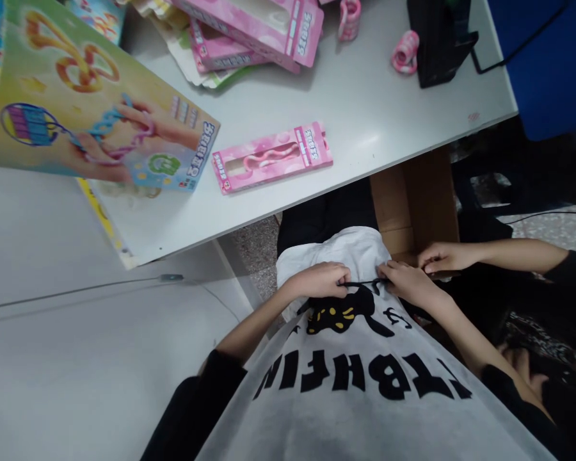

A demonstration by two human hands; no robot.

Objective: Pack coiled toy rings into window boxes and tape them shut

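My left hand point(320, 280) is closed over my lap, its curled fingers round one end of a thin black cord point(362, 282). To its right, my right hand point(406, 280) pinches the cord's other side, so the cord runs short and nearly straight between the two hands. It lies just in front of my white shirt point(317, 416) with black print. On the white table point(365, 147) beyond my lap rests a pink box point(273, 158) with a window showing a pink twisted piece.
A large printed box point(91, 109) stands at the table's left. Pink boxes point(264, 32) are piled at the back, with pink coiled pieces point(405, 52) near a black stand point(436, 45). Another person's hand point(444, 257) is close to my right hand, beside a cardboard box point(413, 205).
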